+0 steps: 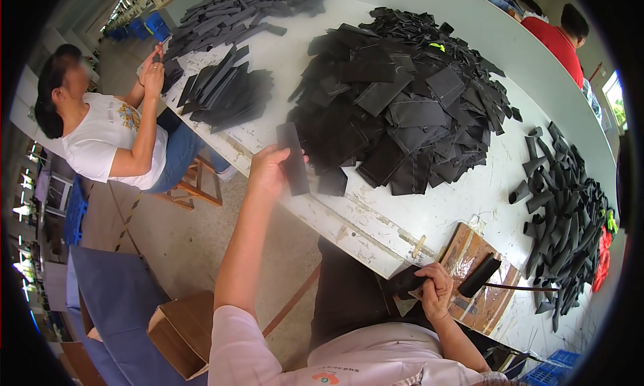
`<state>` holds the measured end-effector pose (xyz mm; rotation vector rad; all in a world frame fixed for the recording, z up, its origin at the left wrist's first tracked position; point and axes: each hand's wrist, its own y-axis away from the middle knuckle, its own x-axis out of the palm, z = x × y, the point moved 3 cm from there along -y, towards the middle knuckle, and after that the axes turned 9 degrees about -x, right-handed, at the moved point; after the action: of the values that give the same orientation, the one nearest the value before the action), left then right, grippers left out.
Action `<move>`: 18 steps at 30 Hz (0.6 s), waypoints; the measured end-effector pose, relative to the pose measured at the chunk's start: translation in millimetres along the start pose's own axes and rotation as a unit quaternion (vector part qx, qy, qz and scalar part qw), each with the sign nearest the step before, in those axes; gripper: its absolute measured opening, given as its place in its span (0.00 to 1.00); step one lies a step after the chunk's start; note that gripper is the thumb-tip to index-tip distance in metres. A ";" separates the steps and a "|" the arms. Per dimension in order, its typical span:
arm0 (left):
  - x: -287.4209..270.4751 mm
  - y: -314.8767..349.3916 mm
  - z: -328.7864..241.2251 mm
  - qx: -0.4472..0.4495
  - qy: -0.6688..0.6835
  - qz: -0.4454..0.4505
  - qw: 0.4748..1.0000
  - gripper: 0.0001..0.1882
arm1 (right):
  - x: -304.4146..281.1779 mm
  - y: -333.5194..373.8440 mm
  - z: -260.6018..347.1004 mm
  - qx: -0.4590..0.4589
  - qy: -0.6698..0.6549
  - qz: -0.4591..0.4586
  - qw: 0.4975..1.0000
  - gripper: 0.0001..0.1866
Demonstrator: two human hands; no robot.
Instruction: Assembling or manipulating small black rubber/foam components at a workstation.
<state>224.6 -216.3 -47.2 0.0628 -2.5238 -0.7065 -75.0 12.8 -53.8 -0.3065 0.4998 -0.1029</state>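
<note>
My left hand point(270, 168) pinches a flat black fabric strip point(293, 168) upright by its edge, at the near side of the table beside a big heap of black fabric pieces point(409, 104). At the table's front edge my right hand point(437, 291) is closed on a black fabric piece point(404, 282), part of it hidden by the fingers. Just right of that hand lies a wooden board point(463, 246) fixed on the table. Over the board a black fabric tube point(480, 274) sits at the end of a thin dark rod point(523, 288).
Black rolled tubes point(567, 218) are piled on the right, with a red bag point(602, 258) beside them. Flat strips point(231, 90) lie at the far left, near a seated co-worker point(114, 127). A cardboard box point(184, 332) and blue cloth point(114, 292) stand at lower left.
</note>
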 end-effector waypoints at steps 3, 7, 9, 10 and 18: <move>-19.3 -10.9 4.3 0.007 -0.019 -0.019 1.000 0.10 | -1.5 0.5 0.6 0.004 -0.012 -0.012 1.000 0.10; -28.6 -18.9 -1.9 0.035 -0.063 -0.059 0.996 0.07 | -1.2 1.8 -3.4 0.006 -0.031 -0.026 0.999 0.06; -28.7 -21.1 -8.0 0.044 -0.088 -0.067 0.993 0.06 | -1.7 2.4 -5.6 0.010 -0.036 -0.028 0.999 0.04; -29.6 -23.1 -11.5 0.054 -0.113 -0.076 0.989 0.06 | -1.4 2.4 -5.8 0.012 -0.029 -0.027 0.999 0.03; -40.4 -75.9 -79.3 0.134 -0.100 -0.121 0.978 0.05 | 4.3 12.8 -12.6 0.116 -0.073 -0.040 0.990 0.03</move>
<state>291.6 -312.1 -45.6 0.4180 -2.8231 -0.4766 -77.1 20.9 -70.2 -0.1049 0.3271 -0.2125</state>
